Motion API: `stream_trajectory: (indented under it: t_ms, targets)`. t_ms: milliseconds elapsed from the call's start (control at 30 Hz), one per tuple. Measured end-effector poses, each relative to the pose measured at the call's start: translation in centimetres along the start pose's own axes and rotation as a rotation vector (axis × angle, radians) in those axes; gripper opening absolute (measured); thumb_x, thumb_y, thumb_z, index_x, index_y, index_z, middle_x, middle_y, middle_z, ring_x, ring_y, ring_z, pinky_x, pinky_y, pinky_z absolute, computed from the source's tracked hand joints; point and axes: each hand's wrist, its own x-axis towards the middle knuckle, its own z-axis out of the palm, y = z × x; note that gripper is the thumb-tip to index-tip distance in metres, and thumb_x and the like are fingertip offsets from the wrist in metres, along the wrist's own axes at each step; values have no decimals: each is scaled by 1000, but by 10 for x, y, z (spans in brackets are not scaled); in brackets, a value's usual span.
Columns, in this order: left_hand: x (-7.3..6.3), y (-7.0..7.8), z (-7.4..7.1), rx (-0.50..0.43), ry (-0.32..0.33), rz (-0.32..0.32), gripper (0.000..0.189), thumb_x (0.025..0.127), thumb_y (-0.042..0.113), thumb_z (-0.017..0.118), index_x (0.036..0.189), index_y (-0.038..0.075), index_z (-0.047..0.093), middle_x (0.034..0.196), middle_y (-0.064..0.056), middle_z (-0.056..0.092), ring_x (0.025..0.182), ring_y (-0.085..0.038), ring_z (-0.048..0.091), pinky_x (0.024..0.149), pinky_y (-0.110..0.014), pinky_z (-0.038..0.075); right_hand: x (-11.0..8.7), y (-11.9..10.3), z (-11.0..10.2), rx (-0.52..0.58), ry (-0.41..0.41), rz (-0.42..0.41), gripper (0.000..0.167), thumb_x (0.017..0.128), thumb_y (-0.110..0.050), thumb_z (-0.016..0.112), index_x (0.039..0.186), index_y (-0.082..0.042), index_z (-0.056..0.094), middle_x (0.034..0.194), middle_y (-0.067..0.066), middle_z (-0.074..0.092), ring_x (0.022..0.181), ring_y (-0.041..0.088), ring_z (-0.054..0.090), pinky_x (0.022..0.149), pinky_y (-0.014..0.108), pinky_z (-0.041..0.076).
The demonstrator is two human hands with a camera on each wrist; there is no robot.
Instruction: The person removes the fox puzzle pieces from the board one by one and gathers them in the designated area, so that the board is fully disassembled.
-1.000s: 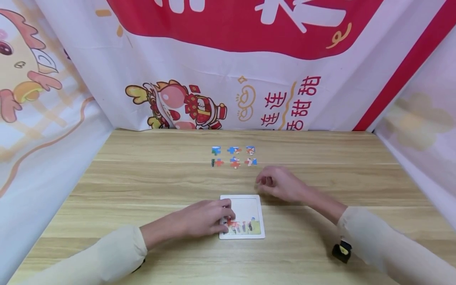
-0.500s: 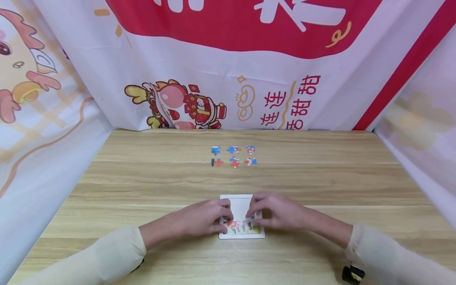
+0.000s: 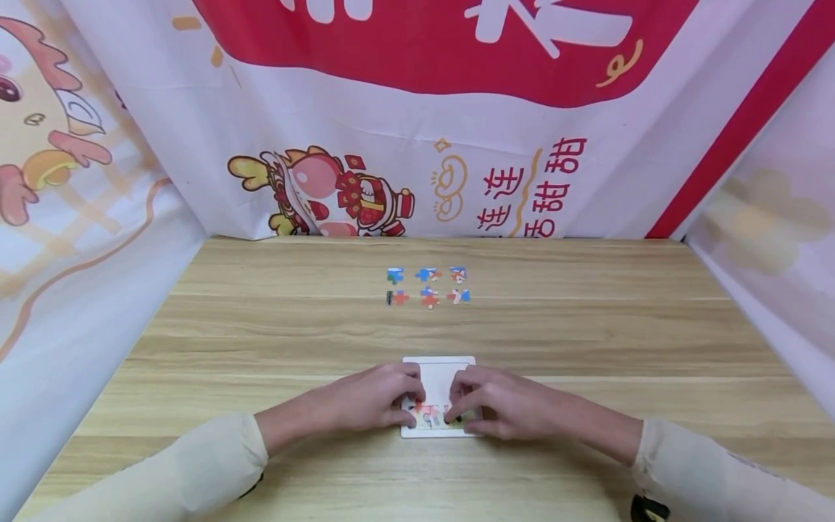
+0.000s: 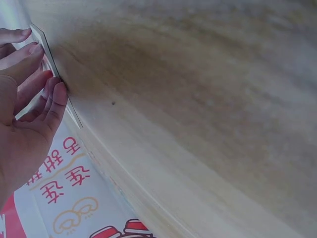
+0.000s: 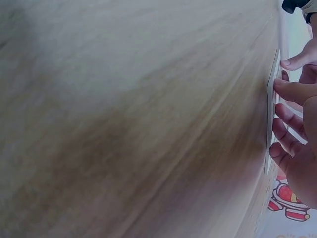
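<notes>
A white puzzle tray [image 3: 445, 360] lies near the front middle of the table, with joined picture pieces [image 3: 430, 417] along its near side. My left hand [image 3: 375, 397] grips the tray's left side with bent fingers. In the left wrist view, the thumb [image 4: 58, 94] is at the tray's edge while other fingers reach over it. My right hand [image 3: 505, 402] is over the tray's right part, its fingertips pressing on the pieces there and partly hiding them. The right wrist view has the right hand's fingers [image 5: 283, 130] spread along the tray's edge, with no loose piece visible between them.
Several loose jigsaw pieces [image 3: 428, 296] lie in two rows farther back on the wooden table [image 3: 274, 319]. A printed cloth [image 3: 391, 109] hangs behind the table, and more cloth stands at both sides.
My right hand has come in from behind the tray's right corner, down onto the pieces, then shifted slightly nearer. The left hand has stayed at the tray's left side.
</notes>
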Motion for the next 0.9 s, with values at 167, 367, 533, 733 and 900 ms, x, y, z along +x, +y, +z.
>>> stream_trajectory:
  t_ms: [167,367,533,733,900]
  targets:
    - [1,0,0,-32,15,7,19,91,16,81,106,5,74,96,4,59,82,-6,52,73,-19,49,1,2,1,97,16,24,26,93,-15,78,119,-19,79,114,-9,62,100,3,53,84,21,50]
    - [1,-1,0,-48,26,9,18,90,15,82,103,6,73,95,5,58,81,-4,51,72,-19,48,2,5,4,156,51,48,22,95,-15,77,116,-18,79,112,-10,64,101,4,55,86,24,51]
    - [2,-1,0,-63,20,-6,18,90,15,82,102,7,71,94,5,56,80,-5,50,72,-19,47,4,5,5,164,62,61,21,93,-14,79,113,-18,80,111,-10,65,102,4,56,86,25,51]
    - [4,-2,0,-74,20,-7,19,89,15,84,100,7,69,91,6,55,78,-4,49,71,-19,47,5,6,6,186,65,67,20,92,-12,80,111,-18,80,109,-11,66,101,4,56,87,26,50]
    - [5,-2,-1,-90,14,-11,20,88,15,84,99,8,69,89,6,55,77,-4,49,71,-20,47,6,8,7,208,79,54,20,90,-10,81,109,-16,80,108,-9,67,102,4,57,89,26,50]
